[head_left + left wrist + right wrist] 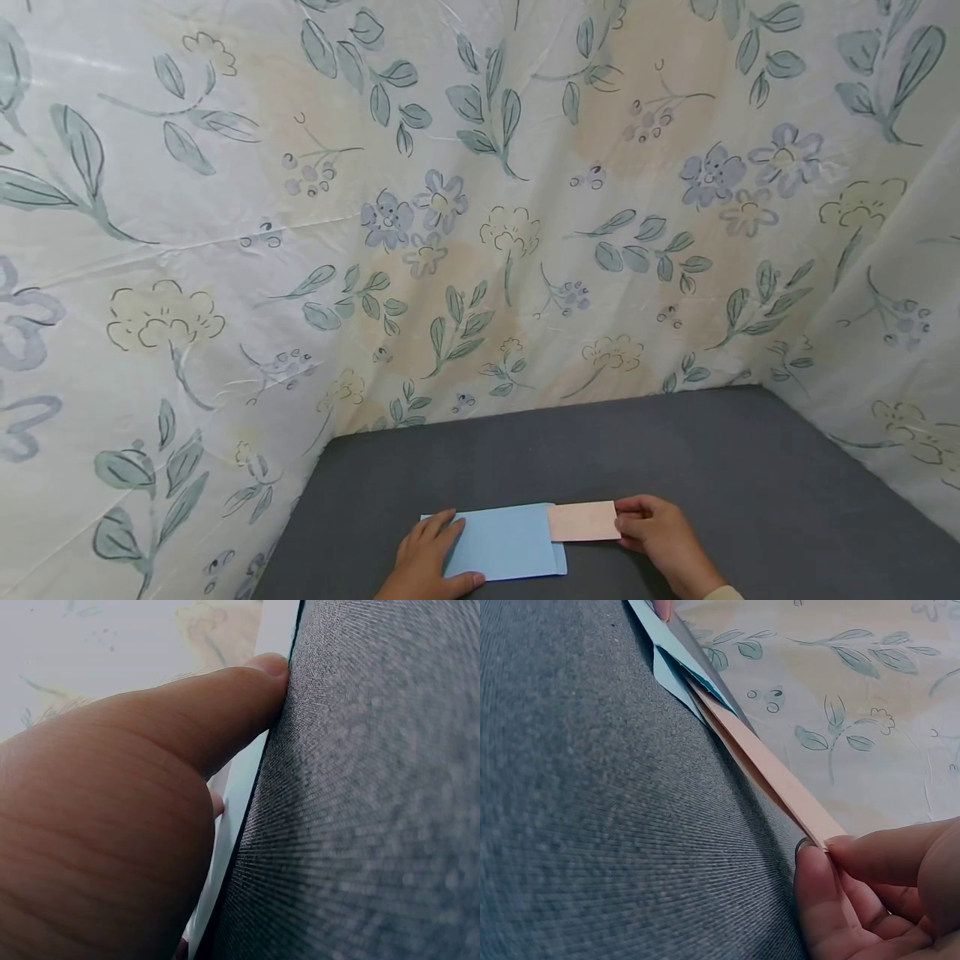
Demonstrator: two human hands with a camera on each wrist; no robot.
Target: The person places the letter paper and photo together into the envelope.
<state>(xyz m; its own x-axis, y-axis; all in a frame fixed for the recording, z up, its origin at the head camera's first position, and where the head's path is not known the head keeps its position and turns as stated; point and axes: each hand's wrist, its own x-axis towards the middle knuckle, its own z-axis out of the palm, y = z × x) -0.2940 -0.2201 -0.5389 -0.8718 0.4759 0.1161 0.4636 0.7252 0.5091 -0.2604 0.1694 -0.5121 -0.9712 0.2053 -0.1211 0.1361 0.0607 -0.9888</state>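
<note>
A light blue envelope (504, 546) lies flat on the dark grey table. My left hand (429, 558) rests on its left end, fingers spread over the upper side and thumb on the near edge. A pale pink folded card (585, 522) sits partly between the two blue layers at the envelope's right end. My right hand (663, 537) pinches the card's outer right end between thumb and fingers. In the right wrist view the pink card (772, 780) shows two layers, slightly parted, and slopes from the blue opening (694, 671) to my fingertips (817, 877).
The dark grey cloth-like tabletop (600, 450) stretches behind and to the right of the hands. A white curtain (480, 250) printed with leaves and flowers hangs around the table's back and sides.
</note>
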